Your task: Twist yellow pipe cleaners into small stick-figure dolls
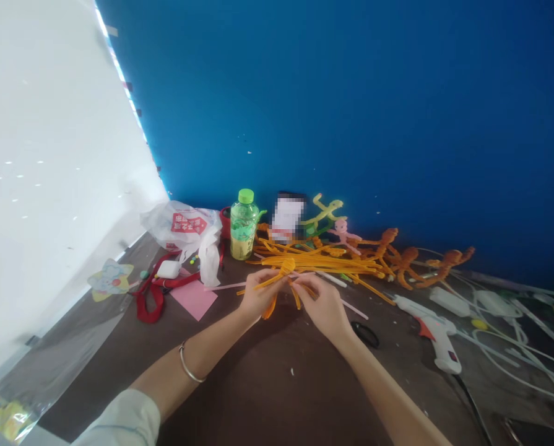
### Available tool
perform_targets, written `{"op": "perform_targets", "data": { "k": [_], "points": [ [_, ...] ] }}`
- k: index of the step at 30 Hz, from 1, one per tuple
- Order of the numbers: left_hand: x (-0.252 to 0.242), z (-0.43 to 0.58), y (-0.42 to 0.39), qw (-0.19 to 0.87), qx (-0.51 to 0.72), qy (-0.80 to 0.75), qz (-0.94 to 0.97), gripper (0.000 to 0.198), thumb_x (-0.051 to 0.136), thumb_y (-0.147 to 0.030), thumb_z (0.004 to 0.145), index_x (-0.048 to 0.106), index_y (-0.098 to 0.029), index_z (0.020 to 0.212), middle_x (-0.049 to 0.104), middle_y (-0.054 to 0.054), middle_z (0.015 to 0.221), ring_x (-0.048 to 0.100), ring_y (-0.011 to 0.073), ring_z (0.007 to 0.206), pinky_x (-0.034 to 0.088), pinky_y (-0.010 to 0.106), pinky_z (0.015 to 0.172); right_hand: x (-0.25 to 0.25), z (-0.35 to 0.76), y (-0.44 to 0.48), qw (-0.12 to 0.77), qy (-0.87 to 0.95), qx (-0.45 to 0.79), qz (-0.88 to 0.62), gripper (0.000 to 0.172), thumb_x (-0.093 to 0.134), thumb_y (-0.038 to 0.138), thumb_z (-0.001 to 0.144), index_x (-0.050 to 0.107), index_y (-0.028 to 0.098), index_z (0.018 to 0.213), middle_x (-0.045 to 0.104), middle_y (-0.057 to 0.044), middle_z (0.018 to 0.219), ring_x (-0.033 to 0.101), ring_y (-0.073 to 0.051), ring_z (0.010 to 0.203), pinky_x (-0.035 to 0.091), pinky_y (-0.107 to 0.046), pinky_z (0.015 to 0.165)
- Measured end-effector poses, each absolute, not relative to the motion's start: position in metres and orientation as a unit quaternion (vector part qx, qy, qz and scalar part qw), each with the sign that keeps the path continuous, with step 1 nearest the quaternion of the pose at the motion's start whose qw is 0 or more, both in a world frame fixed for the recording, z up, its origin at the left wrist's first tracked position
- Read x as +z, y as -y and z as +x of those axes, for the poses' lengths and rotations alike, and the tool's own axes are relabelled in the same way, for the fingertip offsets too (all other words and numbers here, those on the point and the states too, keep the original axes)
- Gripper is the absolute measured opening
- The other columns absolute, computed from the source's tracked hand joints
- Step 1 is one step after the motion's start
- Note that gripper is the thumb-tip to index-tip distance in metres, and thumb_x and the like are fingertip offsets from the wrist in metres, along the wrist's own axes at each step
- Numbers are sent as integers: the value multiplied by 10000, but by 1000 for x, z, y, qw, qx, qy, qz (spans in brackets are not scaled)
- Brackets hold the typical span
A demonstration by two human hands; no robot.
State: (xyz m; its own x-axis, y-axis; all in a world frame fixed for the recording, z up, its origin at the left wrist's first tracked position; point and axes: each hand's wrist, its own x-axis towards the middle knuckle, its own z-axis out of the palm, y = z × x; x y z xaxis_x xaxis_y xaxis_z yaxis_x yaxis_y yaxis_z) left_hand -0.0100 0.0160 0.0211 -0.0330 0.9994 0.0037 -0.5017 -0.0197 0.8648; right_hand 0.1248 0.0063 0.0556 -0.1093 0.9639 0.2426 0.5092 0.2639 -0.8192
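Observation:
A partly shaped orange pipe-cleaner figure (286, 267) is up in front of me, over the table. My left hand (259, 296) is closed around it, with bent orange ends sticking out above and below the fingers. My right hand (322, 305) pinches at its right side, fingertips close to those of the left; the exact strand between them is hard to make out. Just behind both hands lies a loose bundle of orange pipe cleaners (332, 263). A pale pink pipe cleaner (354, 310) pokes out to the right, under my right hand.
At the right lies a glue gun (437, 328) with its cord, near tangled white cables (513, 347). Behind stand a green-capped bottle (244, 226), a propped phone (288, 217) and finished orange figures (406, 263). To the left are a plastic bag (184, 223), pink paper (195, 301) and red strap (150, 303).

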Motion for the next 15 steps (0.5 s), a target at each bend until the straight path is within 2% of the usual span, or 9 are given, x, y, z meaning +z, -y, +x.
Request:
{"op": "perform_targets", "data": {
  "k": [3,8,12,15],
  "points": [
    [21,-10,-17,652,611,-335,299,271,779,-279,515,663,-130,709,691,57,757,646,154,698,494,258,705,56,129,-11,435,590,428,-529,168,641,320,672,584,171,726,656,-54,804,620,-200,791,465,-312,736],
    [23,-12,-17,738,558,-283,253,255,776,-247,531,650,-141,725,678,29,735,634,127,672,488,256,722,60,130,-9,429,430,631,-483,225,726,299,601,584,167,716,636,-14,777,585,-117,654,457,-242,645],
    [24,-15,-16,788,504,-248,252,261,750,-255,583,650,-138,795,654,37,764,609,114,682,465,245,715,59,128,-6,433,370,691,-445,204,718,307,629,577,170,685,589,18,667,521,-72,556,427,-194,552],
    [23,-17,-17,801,491,-225,260,269,752,-210,583,645,-116,812,608,27,707,559,86,627,431,202,610,58,127,-5,435,382,689,-436,216,715,334,635,580,170,676,574,17,648,510,-76,564,414,-190,535]
  ]
}}
